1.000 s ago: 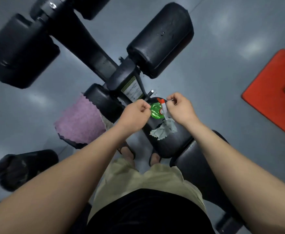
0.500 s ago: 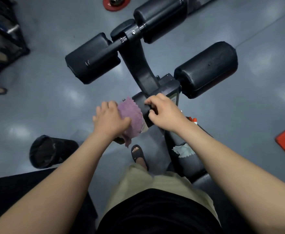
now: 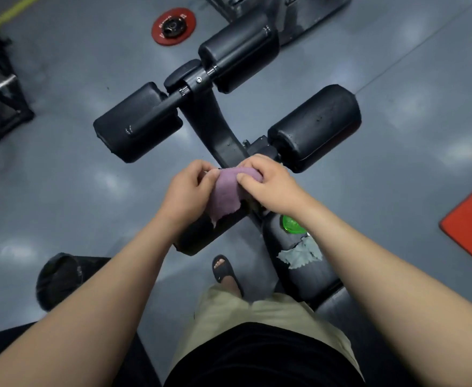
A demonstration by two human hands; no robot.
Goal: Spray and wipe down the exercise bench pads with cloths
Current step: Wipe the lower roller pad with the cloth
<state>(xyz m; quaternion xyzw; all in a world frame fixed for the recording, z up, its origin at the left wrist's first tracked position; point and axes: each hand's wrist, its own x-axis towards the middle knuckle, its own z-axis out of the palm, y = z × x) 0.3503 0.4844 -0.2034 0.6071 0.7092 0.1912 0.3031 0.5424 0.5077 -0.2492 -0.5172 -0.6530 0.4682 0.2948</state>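
Gripping the purple cloth [image 3: 226, 191] from both sides above the inner end of the near left roller pad [image 3: 201, 236], close to the bench's centre post. Pinching its left edge with the curled fingers of the left hand [image 3: 186, 191], and closing the thumb and fingers of the right hand [image 3: 271, 185] over its right edge. Hangs limp between the two grips, ragged lower edge draping onto the pad. Judged soft, light and fluffy, so likely to bunch and slip rather than keep a shape. Probably better gathered into a flat wad under the palm than held by its edges, to press firmly round the curved, smooth-looking vinyl. At the front edge of the seat pad [image 3: 307, 277], half hidden by the right forearm, stands a green bottle [image 3: 292, 224], presumably the spray. Looks like light plastic, best taken round the body. Just behind it lies a crumpled grey cloth [image 3: 299, 255], equally limp.
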